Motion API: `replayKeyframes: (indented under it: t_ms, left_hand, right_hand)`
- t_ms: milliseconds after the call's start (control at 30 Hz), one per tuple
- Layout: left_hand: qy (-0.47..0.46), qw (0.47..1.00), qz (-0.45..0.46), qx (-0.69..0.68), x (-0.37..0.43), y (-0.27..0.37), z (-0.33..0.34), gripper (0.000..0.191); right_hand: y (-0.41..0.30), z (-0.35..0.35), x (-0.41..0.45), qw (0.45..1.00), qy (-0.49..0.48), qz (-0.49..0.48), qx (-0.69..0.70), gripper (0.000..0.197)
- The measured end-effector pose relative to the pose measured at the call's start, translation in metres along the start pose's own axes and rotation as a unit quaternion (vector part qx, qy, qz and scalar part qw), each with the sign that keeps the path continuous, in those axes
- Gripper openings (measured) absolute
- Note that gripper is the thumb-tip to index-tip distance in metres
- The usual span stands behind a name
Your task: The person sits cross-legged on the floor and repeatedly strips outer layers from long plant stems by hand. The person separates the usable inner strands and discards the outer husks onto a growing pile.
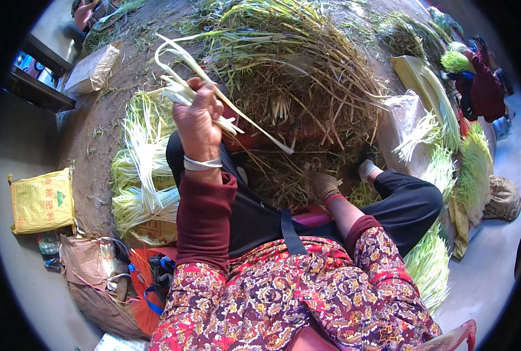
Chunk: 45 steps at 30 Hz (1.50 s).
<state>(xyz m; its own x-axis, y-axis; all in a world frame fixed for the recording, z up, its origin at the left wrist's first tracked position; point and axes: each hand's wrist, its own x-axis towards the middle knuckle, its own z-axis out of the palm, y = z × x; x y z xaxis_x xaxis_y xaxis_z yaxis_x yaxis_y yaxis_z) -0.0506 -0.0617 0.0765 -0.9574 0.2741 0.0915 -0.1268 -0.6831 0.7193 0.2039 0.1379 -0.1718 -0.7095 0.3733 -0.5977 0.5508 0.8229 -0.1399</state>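
Raised over the left knee, my left hand [201, 116] is closed around a small bunch of pale leafy stalks [179, 94]; one long stalk slants down to the right from the fist. My right hand [326, 186], in a tan glove, is low between my legs, against dry stalks and leaf litter [282, 180]. Its fingers are largely hidden, and whether it grips anything cannot be told. In front of me lies a large heap of green and brown stalks [295, 66], roots and dry leaves towards me.
Trimmed pale stalks [146, 162] lie in bundles at the left, more bundles [427, 263] at the right. A wrapped block [403, 127] stands right of the heap. A yellow sack [43, 202] is far left, an orange mesh bag [144, 289] lower left. A co-worker [486, 85] sits upper right, another person upper left.
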Motion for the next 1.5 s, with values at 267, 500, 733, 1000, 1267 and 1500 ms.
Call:
replayKeyframes:
  t_ms: [267,500,733,1000,1267,1500]
  left_hand:
    - [0.015,1.000,0.001,-0.006,0.013,0.005,-0.006,0.027]
    - [-0.008,0.999,-0.034,-0.025,0.010,-0.014,0.000,0.027]
    - [0.056,0.998,0.018,0.025,0.007,-0.024,0.006,0.021]
    - [-0.099,0.970,-0.194,0.110,-0.026,-0.053,0.011,0.017]
    - [-0.116,0.971,-0.146,0.149,-0.033,-0.081,0.015,0.015]
    - [-0.047,0.973,-0.214,0.079,-0.026,-0.053,0.013,0.012]
  right_hand:
    - [0.010,-0.016,0.017,0.950,0.230,-0.061,0.204,0.033]
    - [-0.104,-0.119,-0.049,0.688,0.186,-0.213,0.668,0.037]
    - [-0.102,-0.114,-0.075,0.644,-0.031,-0.206,0.736,0.035]
    - [-0.109,-0.133,-0.092,0.587,0.039,-0.185,0.787,0.015]
    - [-0.095,-0.124,-0.077,0.593,0.131,-0.205,0.767,0.029]
    - [-0.085,-0.132,-0.080,0.633,0.069,-0.168,0.753,0.033]
